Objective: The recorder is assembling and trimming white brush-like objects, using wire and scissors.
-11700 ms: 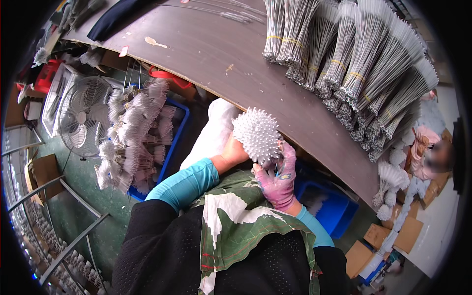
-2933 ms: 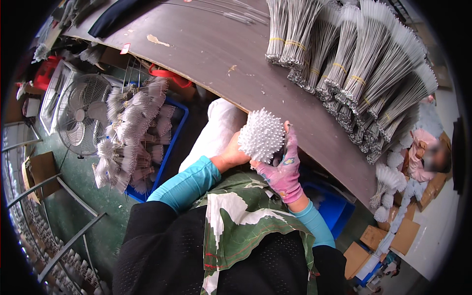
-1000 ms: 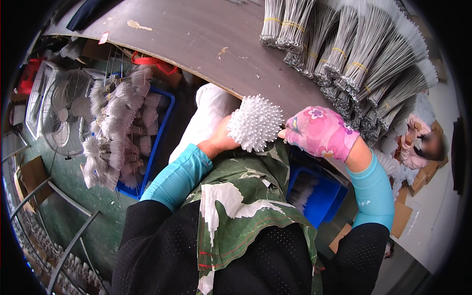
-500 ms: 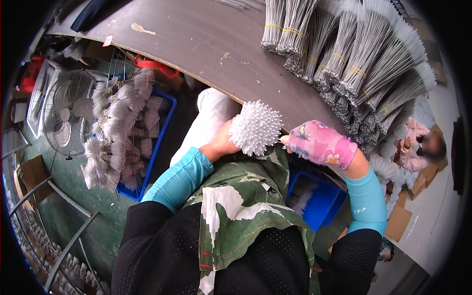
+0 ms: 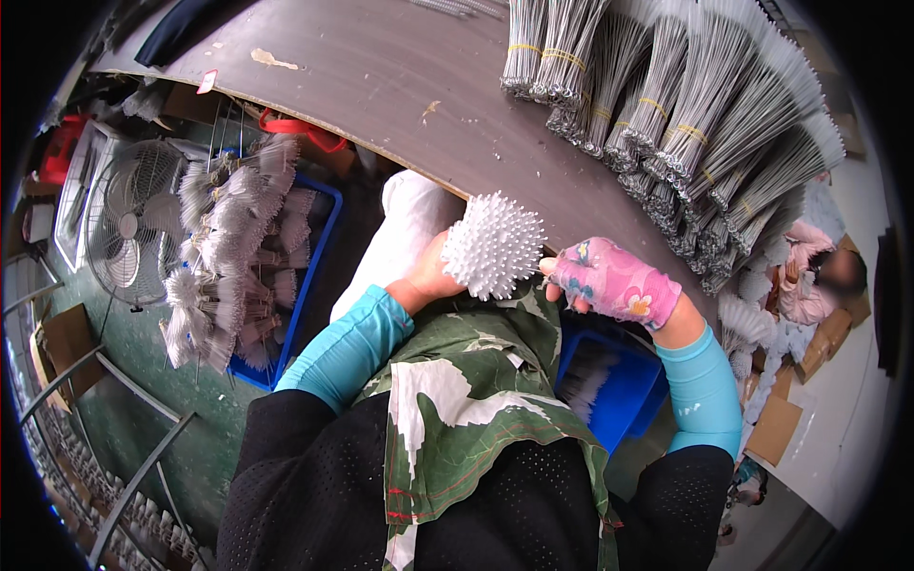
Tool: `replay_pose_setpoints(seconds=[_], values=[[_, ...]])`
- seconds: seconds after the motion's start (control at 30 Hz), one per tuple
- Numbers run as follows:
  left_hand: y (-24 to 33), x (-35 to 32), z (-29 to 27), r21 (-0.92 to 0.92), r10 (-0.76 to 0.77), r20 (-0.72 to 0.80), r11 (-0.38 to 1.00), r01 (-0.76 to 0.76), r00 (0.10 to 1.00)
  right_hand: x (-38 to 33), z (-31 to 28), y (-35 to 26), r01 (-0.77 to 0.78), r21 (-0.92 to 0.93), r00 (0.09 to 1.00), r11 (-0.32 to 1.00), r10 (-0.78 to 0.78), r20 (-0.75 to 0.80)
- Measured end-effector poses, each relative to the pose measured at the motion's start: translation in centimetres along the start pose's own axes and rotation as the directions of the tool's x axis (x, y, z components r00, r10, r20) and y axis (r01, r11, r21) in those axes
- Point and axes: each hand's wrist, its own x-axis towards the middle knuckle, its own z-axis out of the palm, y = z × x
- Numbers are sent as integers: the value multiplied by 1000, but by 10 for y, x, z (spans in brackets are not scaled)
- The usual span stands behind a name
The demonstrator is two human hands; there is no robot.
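My left hand (image 5: 434,272) is closed around a bundle of white brushes (image 5: 493,247), seen end-on as a dome of small pointed tips. Its fingers are mostly hidden behind the bundle. My right hand (image 5: 614,282), in a pink flowered fingerless glove, is just right of the bundle. Its fingers are curled in, with the thumb and forefinger tips close to the bundle's right side. Whatever those fingertips may hold is too small to make out. Beneath both hands lies a green and white camouflage apron (image 5: 466,409) over my lap.
Rubber-banded bundles of wire-stemmed brushes (image 5: 666,124) are piled at the right of the brown table (image 5: 381,86). A blue bin (image 5: 619,395) stands below my right forearm. On the left are a blue crate (image 5: 328,205) with brush bundles and a fan (image 5: 129,226). A person (image 5: 809,276) sits far right.
My right hand has shifted slightly left and down, and its lower fingers show more. The left hand and the bundle have barely moved.
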Motion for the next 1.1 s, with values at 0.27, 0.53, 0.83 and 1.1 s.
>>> replay_pose_setpoints(seconds=[0.27,0.53,0.83,1.1], values=[[-17,5,12,-151,-60,-20,987,57,998,2,2,3,2,33,1000,999,-2,14],[-6,0,6,-108,24,-35,994,-27,999,5,6,9,41,102,999,994,-40,-11],[-14,3,10,-120,52,-23,991,-54,998,-15,6,20,44,374,999,926,-53,12],[-28,6,26,-685,-129,5,722,97,992,-4,14,22,61,354,998,933,-65,0]])
